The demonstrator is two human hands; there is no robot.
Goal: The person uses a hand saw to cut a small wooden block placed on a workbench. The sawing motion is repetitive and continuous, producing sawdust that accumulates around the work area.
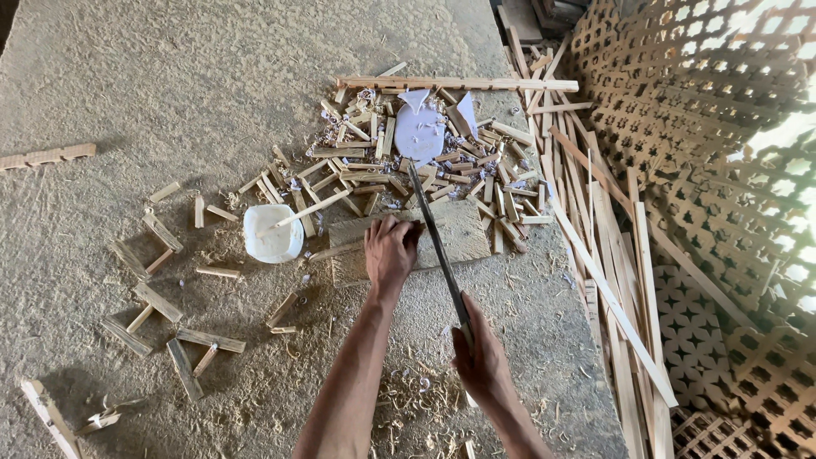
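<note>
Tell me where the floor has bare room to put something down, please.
Bare floor lies at the far left, beyond the white bucket. It is crowded around the wood block, among the offcuts, and at right by the long slats.

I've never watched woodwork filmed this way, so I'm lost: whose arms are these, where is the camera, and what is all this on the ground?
The camera sits on the person's head and looks down, so both bare arms are theirs. The left hand presses a small piece on a flat wooden block. The right hand grips a long saw-like blade angled over that block. Around lie short wood offcuts, shavings, a white bucket with a stick in it, long slats, and carved lattice panels on the right.
</note>
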